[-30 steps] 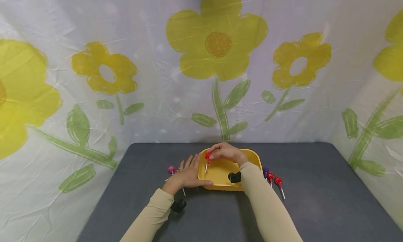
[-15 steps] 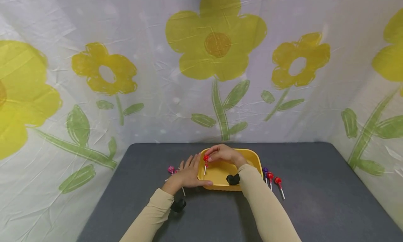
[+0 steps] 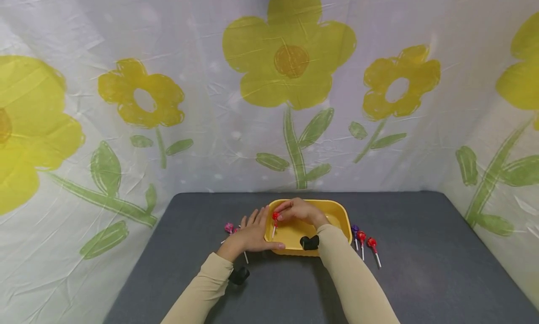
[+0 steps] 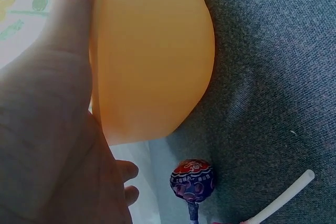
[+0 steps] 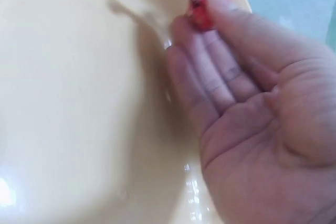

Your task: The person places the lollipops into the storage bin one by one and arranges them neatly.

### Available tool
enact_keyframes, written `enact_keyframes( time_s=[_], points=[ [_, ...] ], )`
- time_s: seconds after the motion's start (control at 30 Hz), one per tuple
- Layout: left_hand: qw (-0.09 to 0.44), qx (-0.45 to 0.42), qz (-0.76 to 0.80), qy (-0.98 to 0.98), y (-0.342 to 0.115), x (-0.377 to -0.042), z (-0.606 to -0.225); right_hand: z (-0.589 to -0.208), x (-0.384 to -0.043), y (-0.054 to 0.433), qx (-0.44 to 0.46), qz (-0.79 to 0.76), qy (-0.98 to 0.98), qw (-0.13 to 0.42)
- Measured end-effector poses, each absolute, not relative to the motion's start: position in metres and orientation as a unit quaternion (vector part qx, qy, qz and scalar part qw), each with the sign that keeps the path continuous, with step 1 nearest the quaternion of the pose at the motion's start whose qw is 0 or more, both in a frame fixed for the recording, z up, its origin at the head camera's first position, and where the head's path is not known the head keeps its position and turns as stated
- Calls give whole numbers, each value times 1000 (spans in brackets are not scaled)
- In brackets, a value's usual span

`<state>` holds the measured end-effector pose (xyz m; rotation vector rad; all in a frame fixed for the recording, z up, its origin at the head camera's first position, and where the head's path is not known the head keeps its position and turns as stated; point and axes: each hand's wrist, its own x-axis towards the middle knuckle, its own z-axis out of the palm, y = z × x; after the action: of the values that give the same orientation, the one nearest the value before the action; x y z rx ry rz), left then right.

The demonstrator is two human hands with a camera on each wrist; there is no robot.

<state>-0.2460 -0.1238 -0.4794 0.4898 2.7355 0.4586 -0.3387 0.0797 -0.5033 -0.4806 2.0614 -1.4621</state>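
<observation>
My right hand (image 3: 301, 211) pinches a red-wrapped lollipop (image 3: 275, 216) by its head, between thumb and fingers, at the left end of a yellow plastic tub (image 3: 296, 253). In the head view the lollipop's white stick points down toward the tub's floor. The right wrist view shows the red wrapper (image 5: 203, 10) under the thumb, the other fingers lying below it. With fingers spread, my left hand (image 3: 251, 233) rests against the tub's left side, its thumb along the front rim. The left wrist view has that hand (image 4: 52, 114) against the tub's outer wall (image 4: 155, 51).
Left of the tub, partly behind my left hand, lie a pink lollipop (image 3: 229, 227) and others; a dark purple one (image 4: 192, 181) shows close up. To the right lie a purple lollipop (image 3: 355, 229) and two red ones, the outer (image 3: 372, 242) apart. A flowered cloth (image 3: 210, 141) hangs behind.
My right hand has sunk a little lower and slightly left, taking the red lollipop down into the tub. My left hand and the loose lollipops have stayed put.
</observation>
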Motion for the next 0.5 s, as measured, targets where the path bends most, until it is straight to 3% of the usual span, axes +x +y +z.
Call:
enact_keyframes(
  time_s=[0.5],
  points=[
    [153,178,161,959,-125,-248,-484,-512,-339,78,-197,-555,756,285]
  ],
)
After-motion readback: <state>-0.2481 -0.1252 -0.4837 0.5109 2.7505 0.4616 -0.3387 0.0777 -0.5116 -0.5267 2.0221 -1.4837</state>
